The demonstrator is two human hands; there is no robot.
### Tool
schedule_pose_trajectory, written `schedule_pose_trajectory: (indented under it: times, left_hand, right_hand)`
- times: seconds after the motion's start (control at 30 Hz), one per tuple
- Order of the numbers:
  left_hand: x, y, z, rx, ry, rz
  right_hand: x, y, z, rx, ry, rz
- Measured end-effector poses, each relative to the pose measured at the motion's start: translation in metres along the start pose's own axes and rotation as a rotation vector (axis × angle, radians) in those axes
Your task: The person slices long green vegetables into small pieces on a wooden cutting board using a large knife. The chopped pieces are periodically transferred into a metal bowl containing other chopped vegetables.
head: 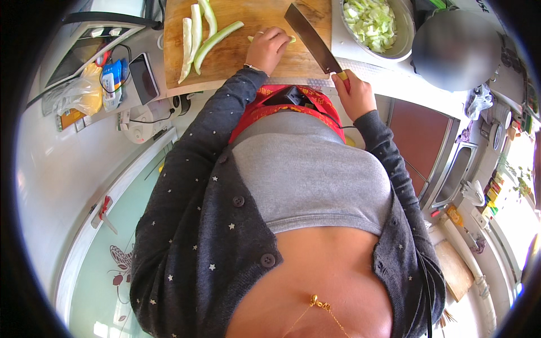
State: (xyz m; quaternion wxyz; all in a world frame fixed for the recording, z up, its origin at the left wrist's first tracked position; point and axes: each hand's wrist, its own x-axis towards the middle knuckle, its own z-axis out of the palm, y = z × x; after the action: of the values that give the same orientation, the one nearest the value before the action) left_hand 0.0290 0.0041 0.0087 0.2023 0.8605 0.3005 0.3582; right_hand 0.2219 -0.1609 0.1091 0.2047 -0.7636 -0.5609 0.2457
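Observation:
My left hand [267, 48] presses on a pale green vegetable strip [293, 39] lying across the wooden cutting board [236, 63]; only the strip's ends show beyond my fingers. In my right hand [357, 94], just past the board's front right corner, is the handle of a cleaver [312, 39]. Its blade slants up and left over the board, apart from my left fingers. Several longer green-and-white strips [217, 45] of the same kind lie at the left of the board. To the right, chopped pale green pieces [372, 25] fill part of a metal bowl [403, 38].
Left of the board are a smartphone [144, 78], a blue-and-white packet [112, 84] and a yellow item in a plastic bag [91, 88]. A blurred round patch [456, 50] covers whatever is right of the bowl. The white counter edge [405, 91] runs before me.

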Motion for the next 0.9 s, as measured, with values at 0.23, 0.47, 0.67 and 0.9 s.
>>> schedule_pose_trajectory:
  times: [0.23,0.47,0.67,0.9]
  left_hand:
    - [-0.002,-0.003,0.002,0.005,-0.008,-0.003]
    - [-0.004,-0.002,0.003,0.035,-0.017,-0.008]
    - [-0.004,-0.004,0.005,0.055,0.01,0.022]
    - [-0.004,-0.002,0.003,0.06,0.006,0.027]
  right_hand:
    - [0.01,-0.001,0.002,-0.017,-0.009,-0.027]
    - [0.013,-0.006,-0.002,-0.03,-0.057,-0.016]
    - [0.012,-0.005,0.001,-0.043,-0.061,-0.012]
    - [0.013,-0.005,-0.001,-0.08,-0.054,-0.035]
